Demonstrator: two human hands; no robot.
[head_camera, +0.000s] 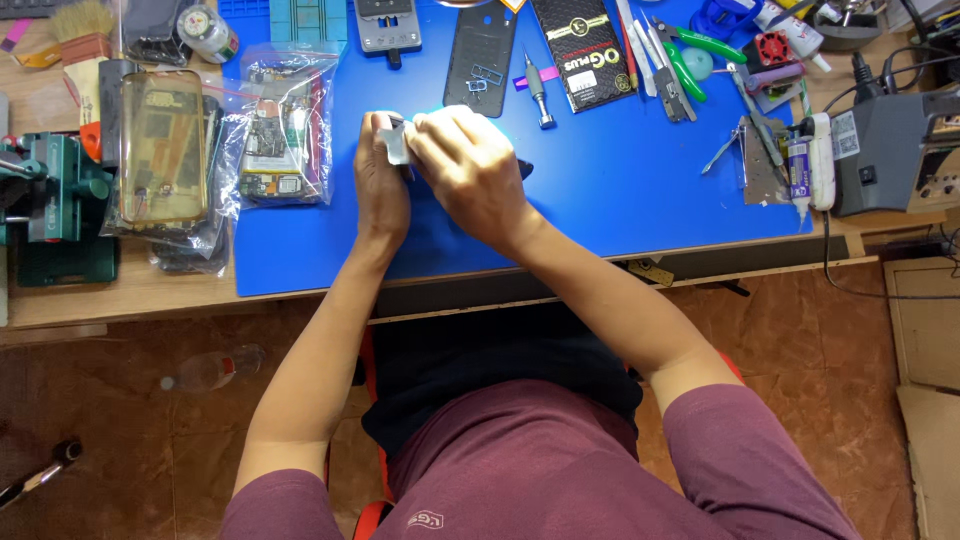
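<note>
Mid blue rubber mat (600, 190), bare room to its front edge: left hand (381, 190) and right hand (468, 172), both grips clamped on one small grey flat part (397, 146).

You get bright, even overhead light; the blue mat (620, 190) is saturated and casts only soft shadows under your hands. Glare streaks the plastic bags (285, 120) at upper left. Edges bow slightly; focus stays sharp
</note>
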